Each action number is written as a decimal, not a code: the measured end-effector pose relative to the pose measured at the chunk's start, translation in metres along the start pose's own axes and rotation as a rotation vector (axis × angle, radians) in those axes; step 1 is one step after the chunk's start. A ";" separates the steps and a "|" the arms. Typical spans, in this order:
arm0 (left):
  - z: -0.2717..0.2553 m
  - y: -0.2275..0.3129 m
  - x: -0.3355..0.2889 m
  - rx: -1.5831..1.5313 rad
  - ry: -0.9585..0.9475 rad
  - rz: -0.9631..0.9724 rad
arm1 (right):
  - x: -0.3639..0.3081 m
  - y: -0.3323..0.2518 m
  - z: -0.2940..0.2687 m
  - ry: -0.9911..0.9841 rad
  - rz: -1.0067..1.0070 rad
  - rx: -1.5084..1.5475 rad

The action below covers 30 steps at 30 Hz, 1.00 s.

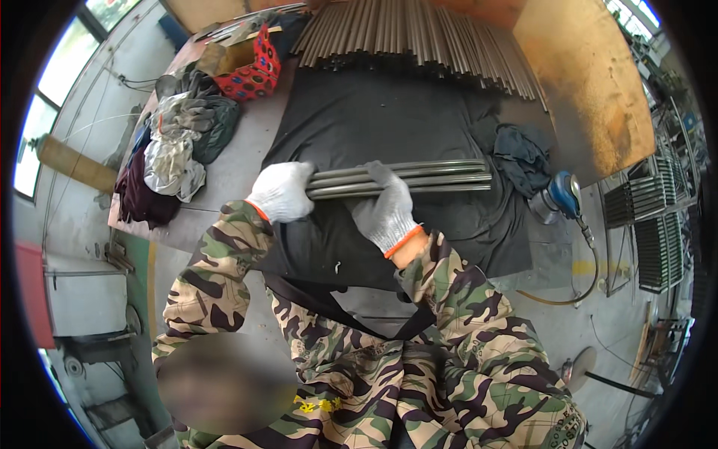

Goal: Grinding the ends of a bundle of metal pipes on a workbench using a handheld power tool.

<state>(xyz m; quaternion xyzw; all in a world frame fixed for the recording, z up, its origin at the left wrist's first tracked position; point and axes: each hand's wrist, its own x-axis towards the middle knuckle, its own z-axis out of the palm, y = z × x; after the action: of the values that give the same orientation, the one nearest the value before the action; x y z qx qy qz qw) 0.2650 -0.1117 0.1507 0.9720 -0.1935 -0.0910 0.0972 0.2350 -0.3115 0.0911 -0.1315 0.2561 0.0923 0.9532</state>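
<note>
Several shiny metal tubes (449, 176) lie side by side in a bundle across my two hands, over a black cloth (344, 120) spread on the table. My left hand (284, 191), in a white knit glove, is closed round the tubes' left ends and hides them. Around the middle of the bundle my right hand (387, 209), in a greyer knit glove, is closed, with a finger over the top. The right ends of the tubes stick out free beyond it.
At the table's far side lies a wide pile of tubes (404, 37) beside a wooden board (591, 82). Rags and gloves (179, 135) and a red patterned box (254, 71) sit left. A dark rag (523, 153) and a blue air tool (562, 196) with a hose lie right.
</note>
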 end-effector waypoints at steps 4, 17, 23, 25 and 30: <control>0.006 -0.019 0.025 0.012 -0.056 0.019 | -0.016 -0.027 -0.031 -0.267 0.398 -0.288; 0.045 0.005 0.004 -0.196 0.300 0.175 | -0.004 -0.200 -0.051 -0.297 -1.131 -2.559; 0.038 0.004 0.025 0.010 0.312 0.084 | -0.018 -0.190 -0.036 -0.378 -1.087 -2.623; 0.041 0.001 0.030 0.010 0.337 0.095 | -0.021 -0.189 -0.030 -0.374 -1.001 -2.621; 0.056 -0.008 0.036 -0.015 0.347 0.117 | 0.007 -0.194 -0.038 -0.353 -1.165 -2.661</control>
<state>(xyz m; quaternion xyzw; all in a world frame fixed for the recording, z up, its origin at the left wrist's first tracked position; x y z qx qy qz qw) 0.2891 -0.1273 0.0902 0.9594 -0.2295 0.0823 0.1416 0.2708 -0.5065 0.0950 -0.9662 -0.2223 -0.1200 0.0506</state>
